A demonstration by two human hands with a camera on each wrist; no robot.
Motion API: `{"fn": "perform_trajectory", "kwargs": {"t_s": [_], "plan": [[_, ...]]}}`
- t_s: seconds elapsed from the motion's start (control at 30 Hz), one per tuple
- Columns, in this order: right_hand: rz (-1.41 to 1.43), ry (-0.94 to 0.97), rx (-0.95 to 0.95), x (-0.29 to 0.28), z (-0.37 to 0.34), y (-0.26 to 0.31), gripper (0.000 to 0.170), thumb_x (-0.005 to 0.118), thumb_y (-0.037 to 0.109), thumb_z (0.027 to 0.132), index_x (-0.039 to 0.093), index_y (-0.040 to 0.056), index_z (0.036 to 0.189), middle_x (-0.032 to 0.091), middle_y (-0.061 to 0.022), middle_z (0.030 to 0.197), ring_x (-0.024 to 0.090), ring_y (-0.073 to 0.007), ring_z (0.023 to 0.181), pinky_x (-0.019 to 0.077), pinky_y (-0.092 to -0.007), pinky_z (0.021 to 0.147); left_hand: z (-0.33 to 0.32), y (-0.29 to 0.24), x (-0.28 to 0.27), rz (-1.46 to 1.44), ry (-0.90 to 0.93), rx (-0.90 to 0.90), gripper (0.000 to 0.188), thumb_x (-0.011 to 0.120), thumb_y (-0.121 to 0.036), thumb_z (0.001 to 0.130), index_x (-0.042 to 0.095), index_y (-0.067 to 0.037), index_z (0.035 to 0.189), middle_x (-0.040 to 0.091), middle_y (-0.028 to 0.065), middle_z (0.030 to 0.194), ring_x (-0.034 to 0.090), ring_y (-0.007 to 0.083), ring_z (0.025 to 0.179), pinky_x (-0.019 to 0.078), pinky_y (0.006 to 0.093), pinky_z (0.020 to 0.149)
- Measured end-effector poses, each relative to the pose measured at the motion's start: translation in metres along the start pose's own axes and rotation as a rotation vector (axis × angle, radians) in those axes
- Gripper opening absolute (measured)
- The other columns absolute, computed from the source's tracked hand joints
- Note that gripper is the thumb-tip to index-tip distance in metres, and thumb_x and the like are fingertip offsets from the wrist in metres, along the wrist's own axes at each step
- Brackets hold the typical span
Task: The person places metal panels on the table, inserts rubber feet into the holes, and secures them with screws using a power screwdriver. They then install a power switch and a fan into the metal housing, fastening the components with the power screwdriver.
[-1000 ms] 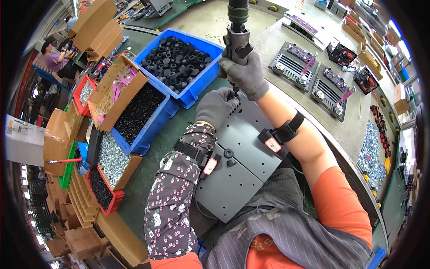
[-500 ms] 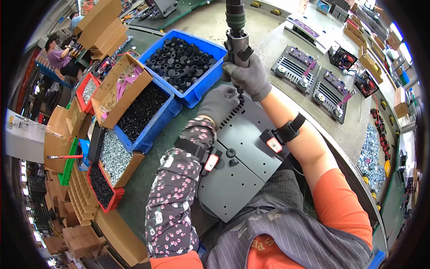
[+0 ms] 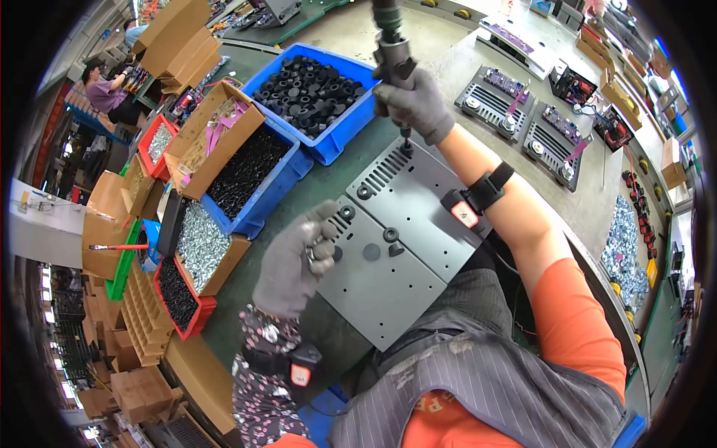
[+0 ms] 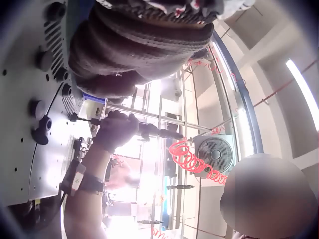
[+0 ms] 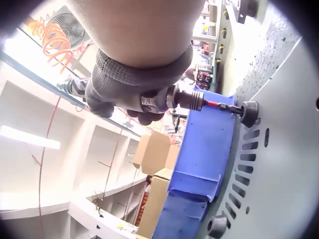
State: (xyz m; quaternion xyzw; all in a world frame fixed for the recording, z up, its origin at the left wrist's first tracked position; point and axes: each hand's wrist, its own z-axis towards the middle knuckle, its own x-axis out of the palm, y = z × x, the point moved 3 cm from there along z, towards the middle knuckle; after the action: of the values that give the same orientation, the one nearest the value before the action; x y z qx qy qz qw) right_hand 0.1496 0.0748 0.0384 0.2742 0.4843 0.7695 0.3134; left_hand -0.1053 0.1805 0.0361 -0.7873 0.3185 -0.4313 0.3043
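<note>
My gloved right hand (image 3: 418, 104) grips a power screwdriver (image 3: 390, 51) held nearly upright over the far corner of a grey metal panel (image 3: 426, 216). Its bit (image 5: 222, 106) reaches into a black rubber foot (image 5: 249, 113) beside the row of slots. Over the panel's left edge is my gloved left hand (image 3: 290, 265), fingers curled around a small shiny metal piece (image 3: 311, 255) whose kind is mostly hidden. More rubber feet stand on the panel, one by the slots (image 3: 364, 192) and another near the middle (image 3: 390, 235).
A blue bin (image 3: 332, 142) of black rubber feet stands behind the panel, next to a blue bin (image 3: 258, 216) of small black parts. Farther left, a cardboard box (image 3: 216, 272) holds silver screws. Slotted units with circuit boards (image 3: 489, 104) lie on the right-hand bench.
My left hand has drawn back from the screwdriver's tip toward the panel's left edge, uncovering slots and rubber feet. My right hand keeps the screwdriver at the far corner, its top tilting slightly left.
</note>
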Motion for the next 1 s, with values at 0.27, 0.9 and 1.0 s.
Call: {"fn": "perform_trajectory", "kwargs": {"t_s": [0.27,0.9,1.0], "plan": [[0.316,0.066,-0.114,0.02,-0.086,0.098,0.042,0.047,0.026,0.084,0.044,-0.0041,0.112,0.056,-0.011,0.075,0.054,-0.0214,0.062,0.0434,-0.0294,0.053,-0.035,0.079,-0.016,-0.344,0.156,-0.009,0.031,0.054,-0.019,0.092,0.051,0.002,0.114,0.053,0.0018,0.077,0.038,0.0042,0.056,0.0307,0.0152,0.044],[0.701,0.094,-0.177,0.066,-0.201,0.125,0.051,0.069,0.03,0.074,0.045,0.0058,0.113,0.056,-0.0046,0.071,0.057,-0.0194,0.054,0.048,-0.0293,0.05,-0.057,0.126,0.036,-0.012,0.045,-0.065,0.053,0.045,-0.051,0.093,0.056,-0.006,0.067,0.046,-0.0019,0.05,0.037,0.0042,0.039,0.0247,0.0186,0.036],[0.764,0.125,-0.155,0.058,-0.205,0.123,0.054,0.073,0.026,0.072,0.045,0.0045,0.113,0.058,-0.0072,0.074,0.059,-0.0224,0.063,0.05,-0.0322,0.056,-0.054,0.131,0.04,-0.114,0.148,-0.129,0.053,0.044,-0.051,0.093,0.056,-0.006,0.066,0.046,-0.0017,0.05,0.037,0.0042,0.039,0.0254,0.0189,0.037]]}}
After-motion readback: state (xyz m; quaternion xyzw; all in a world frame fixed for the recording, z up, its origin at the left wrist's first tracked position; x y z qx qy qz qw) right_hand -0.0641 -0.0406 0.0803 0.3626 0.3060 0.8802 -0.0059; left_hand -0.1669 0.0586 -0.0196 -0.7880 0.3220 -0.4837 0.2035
